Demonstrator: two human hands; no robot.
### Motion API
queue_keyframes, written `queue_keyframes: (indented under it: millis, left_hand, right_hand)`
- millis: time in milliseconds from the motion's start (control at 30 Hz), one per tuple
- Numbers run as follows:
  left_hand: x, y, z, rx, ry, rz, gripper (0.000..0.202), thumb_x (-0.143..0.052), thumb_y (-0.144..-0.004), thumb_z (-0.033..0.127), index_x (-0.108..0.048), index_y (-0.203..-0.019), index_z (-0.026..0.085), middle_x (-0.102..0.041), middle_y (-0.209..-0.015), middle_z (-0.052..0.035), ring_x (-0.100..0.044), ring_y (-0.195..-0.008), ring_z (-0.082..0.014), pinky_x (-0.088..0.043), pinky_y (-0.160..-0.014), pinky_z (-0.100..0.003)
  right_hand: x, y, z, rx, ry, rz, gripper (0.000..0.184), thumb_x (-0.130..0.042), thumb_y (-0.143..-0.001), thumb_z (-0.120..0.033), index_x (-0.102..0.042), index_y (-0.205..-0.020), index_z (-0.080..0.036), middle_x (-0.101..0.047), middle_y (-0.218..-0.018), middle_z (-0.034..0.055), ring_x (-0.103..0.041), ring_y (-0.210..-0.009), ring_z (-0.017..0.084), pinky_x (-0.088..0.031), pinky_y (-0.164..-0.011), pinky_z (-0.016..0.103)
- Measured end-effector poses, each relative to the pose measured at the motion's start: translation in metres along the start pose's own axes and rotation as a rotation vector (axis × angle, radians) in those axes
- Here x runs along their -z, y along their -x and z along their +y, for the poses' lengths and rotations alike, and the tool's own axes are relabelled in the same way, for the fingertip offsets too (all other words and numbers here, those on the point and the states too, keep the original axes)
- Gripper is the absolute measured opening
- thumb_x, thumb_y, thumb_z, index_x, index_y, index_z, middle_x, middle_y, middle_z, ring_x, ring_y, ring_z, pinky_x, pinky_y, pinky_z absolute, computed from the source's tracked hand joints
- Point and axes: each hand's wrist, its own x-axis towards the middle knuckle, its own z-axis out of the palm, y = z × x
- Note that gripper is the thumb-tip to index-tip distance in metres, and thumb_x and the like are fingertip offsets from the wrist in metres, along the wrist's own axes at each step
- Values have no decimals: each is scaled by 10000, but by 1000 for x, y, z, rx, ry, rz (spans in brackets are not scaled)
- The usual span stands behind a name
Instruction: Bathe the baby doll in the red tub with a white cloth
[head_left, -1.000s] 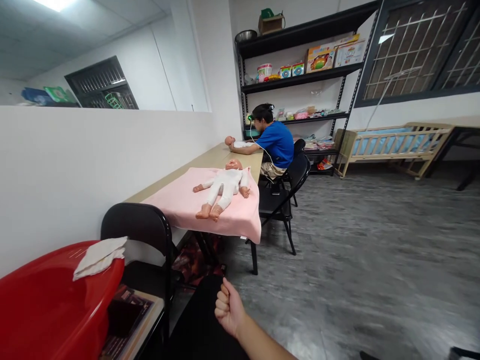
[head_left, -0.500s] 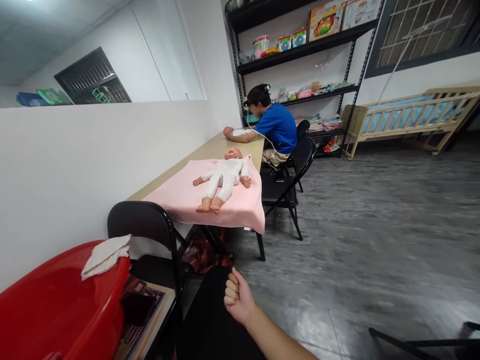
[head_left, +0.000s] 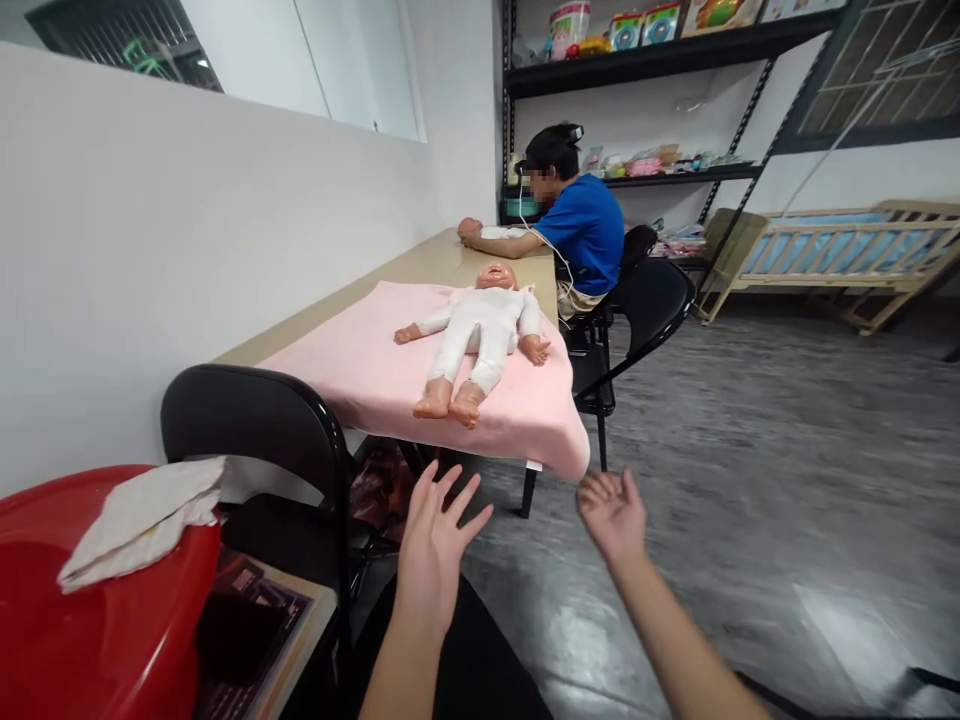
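Note:
My left hand (head_left: 437,540) is raised below the near edge of the table, its fingers spread and nothing in it. To the right, my right hand (head_left: 613,515) is held near the hanging corner of a pink cloth (head_left: 360,355); its fingers are loosely bent and apart, with nothing visible in them. On that cloth a baby doll (head_left: 480,330) with a white cloth body lies on its back, feet toward me and head away. Neither hand touches the doll.
A red basin (head_left: 142,640) with a white cloth (head_left: 146,520) over its rim stands at left, beside a black folding chair (head_left: 251,410). A person in blue (head_left: 585,235) handles another doll at the table's far end. Beyond are a shelf (head_left: 675,55) and a wooden crib (head_left: 840,265).
My right hand has opened from a fist and moved right and up. My left hand has come into view, fingers spread. The view has shifted closer to the table.

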Motion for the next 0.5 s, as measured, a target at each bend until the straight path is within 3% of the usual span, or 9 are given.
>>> queue_keyframes:
  millis: [100, 167, 233, 300, 333, 400, 433, 500]
  left_hand:
    - [-13, -20, 3, 10, 134, -28, 560, -585, -1015, 467, -409, -1529, 329, -379, -1620, -159, -526, -1411, -383, -519, -1062, -626]
    - [-15, -33, 8, -8, 175, -37, 592, -572, -1020, 484, -370, -1561, 356, -353, -1634, -156, -527, -1410, -386, -520, -1058, -635]
    - [-15, -46, 13, -25, 208, -53, 597, -545, -1029, 502, -352, -1577, 363, -337, -1647, -154, -517, -1419, -385, -518, -1060, -638]
    - [-14, -56, 17, -30, 234, -88, 577, -509, -1042, 516, -366, -1578, 356, -332, -1659, -149, -496, -1437, -382, -510, -1069, -637]
    - [-14, -61, 18, -26, 244, -105, 566, -497, -1047, 518, -378, -1575, 353, -333, -1663, -144, -487, -1444, -381, -504, -1074, -637]
    - [-15, -69, 19, -9, 260, -121, 553, -493, -1048, 517, -398, -1568, 355, -346, -1662, -133, -482, -1446, -379, -496, -1078, -646]
    - [-16, -73, 19, 2, 270, -119, 551, -495, -1047, 517, -404, -1565, 355, -356, -1657, -131, -485, -1443, -379, -494, -1076, -654]
    - [-18, -79, 20, 21, 294, -103, 550, -495, -1044, 525, -423, -1557, 342, -386, -1635, -138, -494, -1431, -387, -497, -1066, -666]
  right_hand:
    - [-60, -66, -40, 86, 125, -183, 374, -625, -955, -365, -457, -664, -202, -505, -656, -19, -537, -645, 84, -488, -580, 226]
    - [-101, -104, -61, 142, 352, -255, 325, -644, -937, -441, -602, -726, -197, -683, -850, 53, -661, -844, 127, -544, -663, 272]
    - [-138, -138, -72, 257, 691, -364, 446, -571, -959, -539, -665, -707, -184, -740, -1145, 153, -696, -1058, 187, -561, -763, 355]
    - [-170, -173, -72, 426, 1119, -509, 681, -330, -1009, -563, -549, -496, -172, -663, -1368, 222, -675, -1175, 173, -507, -794, 372]
    - [-184, -193, -67, 432, 1347, -588, 774, -117, -993, -534, -480, -433, -142, -587, -1459, 227, -640, -1230, 133, -462, -804, 370]
    - [-207, -237, -52, 356, 1506, -673, 849, 177, -847, -453, -433, -418, -48, -427, -1521, 324, -560, -1304, 92, -430, -796, 382]
    - [-216, -260, -42, 301, 1550, -689, 901, 214, -802, -431, -491, -464, 17, -385, -1501, 388, -557, -1305, 95, -433, -780, 371]
    - [-226, -301, -21, 344, 1504, -677, 972, 128, -825, -456, -614, -627, 139, -292, -1489, 453, -560, -1316, 175, -434, -750, 339]
